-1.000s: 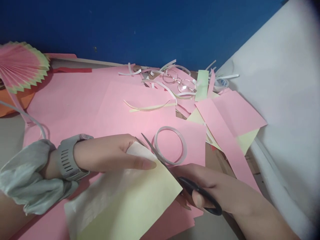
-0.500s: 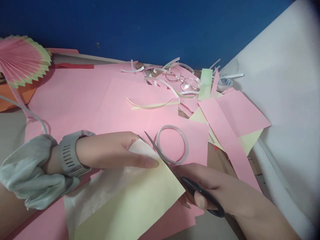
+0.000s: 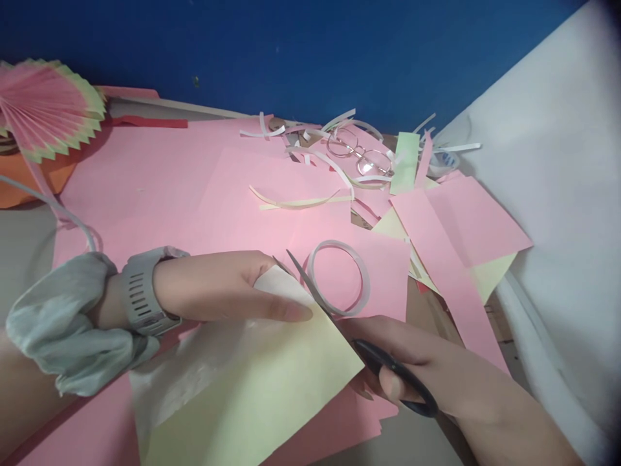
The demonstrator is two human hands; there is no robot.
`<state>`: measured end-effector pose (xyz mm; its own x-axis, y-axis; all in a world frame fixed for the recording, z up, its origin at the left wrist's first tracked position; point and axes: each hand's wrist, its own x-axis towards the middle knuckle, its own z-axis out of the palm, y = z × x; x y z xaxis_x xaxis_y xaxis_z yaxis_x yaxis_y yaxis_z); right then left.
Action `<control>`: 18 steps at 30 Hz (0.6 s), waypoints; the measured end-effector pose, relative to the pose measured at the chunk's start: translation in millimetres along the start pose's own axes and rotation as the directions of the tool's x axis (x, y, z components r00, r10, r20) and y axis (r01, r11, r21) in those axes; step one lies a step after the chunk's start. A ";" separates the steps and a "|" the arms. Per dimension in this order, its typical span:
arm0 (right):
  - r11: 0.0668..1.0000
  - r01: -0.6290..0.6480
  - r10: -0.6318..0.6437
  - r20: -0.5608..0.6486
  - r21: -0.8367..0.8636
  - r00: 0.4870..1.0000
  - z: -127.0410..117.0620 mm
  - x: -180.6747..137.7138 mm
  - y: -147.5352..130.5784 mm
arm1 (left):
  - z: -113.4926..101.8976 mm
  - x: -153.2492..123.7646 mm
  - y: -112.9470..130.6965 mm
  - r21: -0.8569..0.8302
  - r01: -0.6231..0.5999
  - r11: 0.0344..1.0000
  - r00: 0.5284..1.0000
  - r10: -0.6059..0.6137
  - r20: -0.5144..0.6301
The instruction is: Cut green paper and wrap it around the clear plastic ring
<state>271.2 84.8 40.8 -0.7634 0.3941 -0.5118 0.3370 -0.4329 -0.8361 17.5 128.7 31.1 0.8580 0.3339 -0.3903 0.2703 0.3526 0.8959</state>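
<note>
My left hand grips a pale yellow sheet of paper near its upper corner, thumb on top and the other fingers hidden. A whitish, see-through strip lies along the sheet's left part. My right hand is closed round the black handles of a pair of scissors. The blades run along the sheet's upper right edge, tips pointing up and left beside my left thumb, slightly apart. Just beyond the blades a white roll of tape lies flat on pink paper.
Paper strips and wire-rimmed glasses lie at the back. Pink and yellow pieces overlap on the right by a white wall. A pleated pink-green paper fan sits at the left. A blue panel closes off the back.
The whole view has shifted slightly, so things appear a little further right. Both hands keep their hold on the paper and the scissors, with little visible movement between them.
</note>
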 end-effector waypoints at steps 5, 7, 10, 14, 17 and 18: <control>0.999 -0.019 0.019 0.019 0.029 1.000 -1.6 -0.5 -1.1 | 0.3 -0.3 -0.4 0.012 -0.015 1.000 1.000 0.015 -0.009; 0.999 -0.027 0.026 0.033 0.032 0.999 -2.8 -0.6 -0.3 | 0.3 -0.3 -0.5 0.029 -0.017 0.999 1.000 0.018 -0.025; 0.999 -0.032 0.031 0.032 0.036 0.999 -4.0 -1.3 2.1 | 0.0 0.6 -0.7 0.032 -0.011 0.999 0.999 0.012 -0.036; 0.999 -0.005 0.005 0.026 0.036 1.000 -4.1 -3.2 7.7 | 0.1 1.7 -0.8 0.019 -0.016 1.000 0.999 0.016 -0.030; 0.999 0.019 -0.020 0.014 0.043 1.000 -3.1 -3.9 10.9 | 0.5 1.0 -1.3 -0.001 -0.014 1.000 1.000 0.014 -0.028; 0.999 0.025 -0.025 0.010 0.045 1.000 -2.7 -3.7 11.1 | 0.5 0.7 -1.4 -0.008 -0.013 1.000 1.000 0.013 -0.027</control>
<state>279.3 80.7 32.8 -0.7773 0.3964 -0.4886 0.2931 -0.4591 -0.8387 17.9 128.0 29.6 0.8493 0.3621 -0.3843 0.2554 0.3553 0.8992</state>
